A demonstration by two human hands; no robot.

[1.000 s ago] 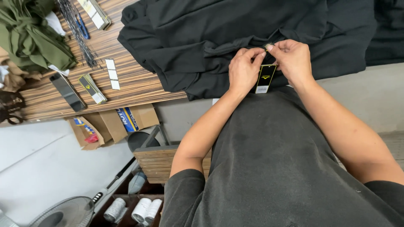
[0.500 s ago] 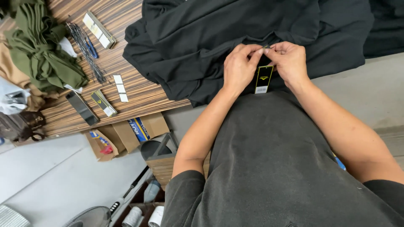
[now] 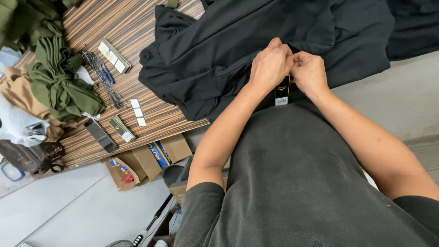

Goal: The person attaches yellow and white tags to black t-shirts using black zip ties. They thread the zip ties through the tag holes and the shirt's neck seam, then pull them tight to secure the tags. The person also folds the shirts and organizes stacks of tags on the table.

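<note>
2 hands closed over a hang tag at the near hem of a black garment.

Left hand (image 3: pixel 270 66) and right hand (image 3: pixel 310 72) meet knuckle to knuckle at the near edge of the black garment (image 3: pixel 274 27), which lies spread on the striped worktop (image 3: pixel 137 68). Fingers of both hands are curled and pressed together, pinching the top of the black hang tag (image 3: pixel 282 90); the tag hangs just below them, against the person's shirt. Fingertips hidden, so the exact grip point cannot be told. Step judged: fixing the tag to the fabric edge. Next move calls for a small, steady pinch, not a pull. Far left: green cloth pile (image 3: pixel 59 82), 3 white labels (image 3: pixel 138 112), dark flat bar (image 3: pixel 100 136).
</note>
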